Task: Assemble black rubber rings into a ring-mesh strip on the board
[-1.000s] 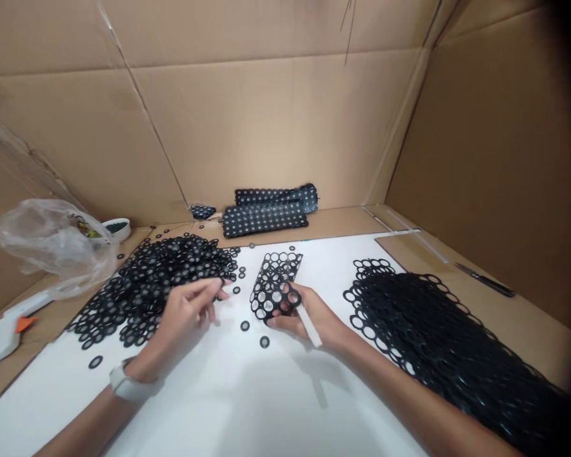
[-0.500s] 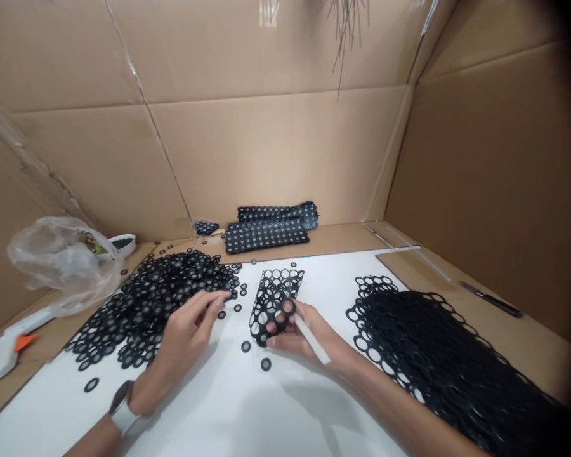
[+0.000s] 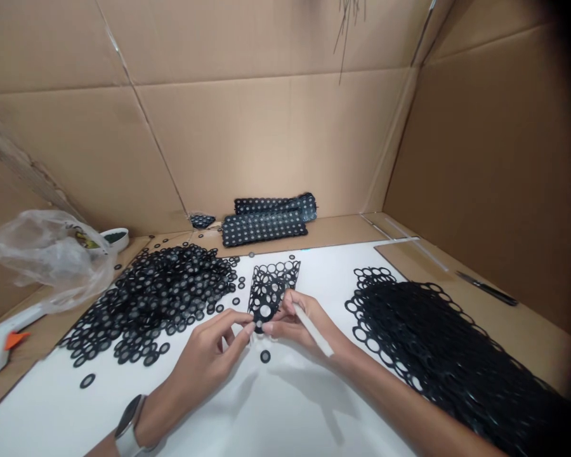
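Note:
A black punched strip (image 3: 271, 285) full of round holes lies on the white sheet (image 3: 276, 406). My right hand (image 3: 297, 324) grips the strip's near end and also holds a thin white stick (image 3: 314, 331). My left hand (image 3: 214, 352), with a watch on the wrist, pinches at the strip's near end with thumb and forefinger, right against the right hand's fingertips. A loose black ring (image 3: 265, 356) lies just below both hands.
A heap of loose black rings (image 3: 157, 298) lies at left, a pile of emptied strips (image 3: 447, 355) at right. Stacked full strips (image 3: 264, 225) sit at the back wall. A plastic bag (image 3: 47, 254), a small bowl (image 3: 115, 237) and a glue gun (image 3: 4, 339) are far left; a knife (image 3: 488, 290) far right.
My left hand left the ring heap and moved right to meet my right hand at the strip's near end. The view shifted slightly.

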`<action>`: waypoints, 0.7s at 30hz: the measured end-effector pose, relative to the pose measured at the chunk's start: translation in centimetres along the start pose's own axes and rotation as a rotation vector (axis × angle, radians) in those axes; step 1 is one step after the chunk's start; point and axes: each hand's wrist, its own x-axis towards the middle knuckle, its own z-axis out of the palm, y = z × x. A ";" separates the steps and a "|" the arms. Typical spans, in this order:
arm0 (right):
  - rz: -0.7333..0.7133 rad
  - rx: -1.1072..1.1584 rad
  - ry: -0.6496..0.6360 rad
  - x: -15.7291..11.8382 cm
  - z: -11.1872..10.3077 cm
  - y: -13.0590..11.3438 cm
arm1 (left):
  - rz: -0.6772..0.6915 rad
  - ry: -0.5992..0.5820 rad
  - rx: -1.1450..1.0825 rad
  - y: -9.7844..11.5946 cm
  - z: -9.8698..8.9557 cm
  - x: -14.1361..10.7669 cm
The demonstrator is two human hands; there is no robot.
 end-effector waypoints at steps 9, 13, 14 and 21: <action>0.014 0.029 -0.001 0.2 0.1 0.3 | -0.022 -0.018 -0.112 -0.7 -0.8 -0.4; -0.006 0.009 -0.016 0.1 0.0 0.5 | 0.012 0.015 -0.043 -0.6 -0.6 -0.5; -0.013 0.007 -0.020 0.1 0.0 0.6 | 0.030 0.014 -0.021 -0.4 -0.5 -0.4; -0.030 0.019 0.005 0.2 -0.1 1.0 | 0.045 0.096 0.031 0.3 -0.4 0.2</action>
